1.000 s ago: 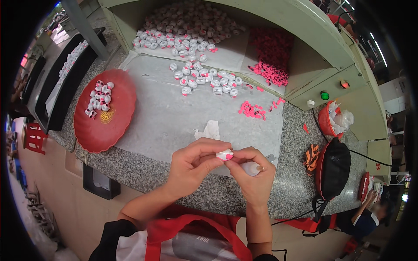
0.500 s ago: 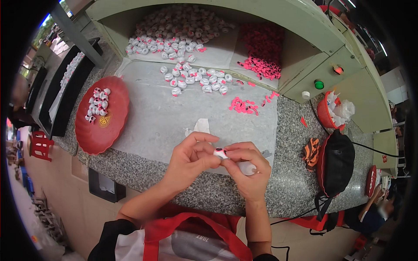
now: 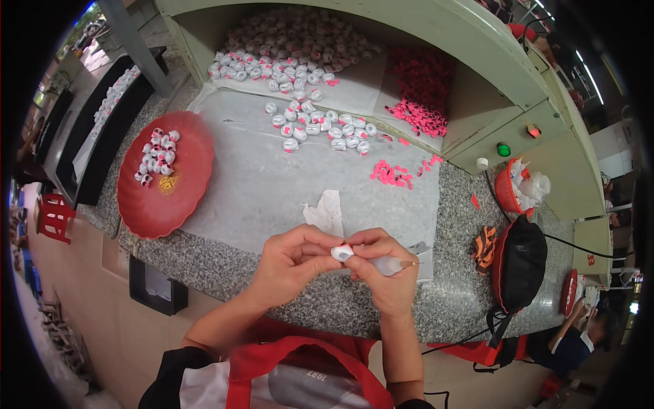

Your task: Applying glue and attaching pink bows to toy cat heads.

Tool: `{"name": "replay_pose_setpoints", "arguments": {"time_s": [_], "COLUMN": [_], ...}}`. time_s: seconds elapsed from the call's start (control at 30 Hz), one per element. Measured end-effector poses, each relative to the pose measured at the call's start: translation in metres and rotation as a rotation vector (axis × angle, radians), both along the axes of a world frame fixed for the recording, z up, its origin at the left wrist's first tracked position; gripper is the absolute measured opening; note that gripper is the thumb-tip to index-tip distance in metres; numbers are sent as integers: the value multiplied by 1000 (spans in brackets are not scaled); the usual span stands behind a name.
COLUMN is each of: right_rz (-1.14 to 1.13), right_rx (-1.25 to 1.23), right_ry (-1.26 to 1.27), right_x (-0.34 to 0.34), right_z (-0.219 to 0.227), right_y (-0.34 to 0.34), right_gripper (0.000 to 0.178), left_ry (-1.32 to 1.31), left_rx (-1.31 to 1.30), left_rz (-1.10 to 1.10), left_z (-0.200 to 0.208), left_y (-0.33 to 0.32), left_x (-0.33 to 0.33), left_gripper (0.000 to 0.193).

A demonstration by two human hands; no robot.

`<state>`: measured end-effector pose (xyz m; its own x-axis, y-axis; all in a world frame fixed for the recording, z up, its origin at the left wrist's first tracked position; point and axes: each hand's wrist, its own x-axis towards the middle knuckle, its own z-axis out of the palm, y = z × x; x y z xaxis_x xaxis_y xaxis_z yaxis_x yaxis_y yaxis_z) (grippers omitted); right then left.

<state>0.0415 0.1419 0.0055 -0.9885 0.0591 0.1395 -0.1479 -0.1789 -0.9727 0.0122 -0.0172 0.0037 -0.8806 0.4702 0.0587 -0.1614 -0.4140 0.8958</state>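
Hands (image 3: 340, 262) — both pinching white cap (image 3: 342, 253)

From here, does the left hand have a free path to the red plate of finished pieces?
Probably yes. The left hand is busy pinching a small white piece with the right hand, but bare grey counter separates it from the red plate.

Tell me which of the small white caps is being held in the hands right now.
The white cap pinched between the left hand and right hand, above the granite counter edge; the rest lie loose.
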Motion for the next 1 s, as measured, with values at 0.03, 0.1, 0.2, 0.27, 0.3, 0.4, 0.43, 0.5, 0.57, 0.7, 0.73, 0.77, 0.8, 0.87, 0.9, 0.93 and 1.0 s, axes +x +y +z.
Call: {"name": "replay_pose_setpoints", "arguments": {"time_s": [0.03,0.1,0.2,0.27,0.3,0.4,0.43,0.5,0.57,0.7,0.73,0.77,0.8,0.87,0.9,0.93,1.0], "right_rz": [5,-10,-18,16,40,12,18,-59,-58,-42,-16,2,-56,-100,-72,-119,-180], "right_rx": [7,6,10,17,19,59,57,342,283,321,329,330,310,327,315,281,240], "right_ry": [-1,-39,-151,-144,-134,-220,-217,-41,-171,-257,-293,-284,-250,-228,-215,-189,-171], "right_x": [-1,-3,-6,-9,-10,-19,-20,-22,-19,-15,-13,-8,-3,6,10,13,15], "right_z": [1,6,14,12,11,4,-1,-15,-6,2,7,10,10,5,-1,-6,-11], "right_y": [-4,-12,-21,-26,-28,-39,-43,-45,-42,-37,-39,-35,-30,-20,-13,-7,-3], "right_gripper": [17,15,12,13,14,17,17,20,22,25,27,27,28,33,33,35,36], "left_ry": [4,4,12,17,-7,-30,-29,184,518,846,762,864,964,897,889,879,879], "left_rx": [13,37,25,-6,15,-71,-177,-488,-813,-1210,-1134,-1208,-1285,-1565,-1591,-1569,-1543], "left_rz": [9,22,35,43,43,92,135,494,853,900,770,725,678,574,597,556,502], "left_z": [-1,-4,-1,-1,-3,-6,-5,-6,-5,-7,-13,-22,-35,-48,-44,-40,-36], "left_y": [-3,-10,-19,-24,-27,-38,-43,-63,-102,-75,-56,-42,-29,-20,-16,-15,-14], "left_x": [0,-1,-3,-4,-5,-10,-14,-38,-73,-102,-105,-113,-124,-142,-143,-140,-127], "left_gripper": [20,20,22,24,24,22,21,19,25,24,21,20,19,21,21,27,34]}}
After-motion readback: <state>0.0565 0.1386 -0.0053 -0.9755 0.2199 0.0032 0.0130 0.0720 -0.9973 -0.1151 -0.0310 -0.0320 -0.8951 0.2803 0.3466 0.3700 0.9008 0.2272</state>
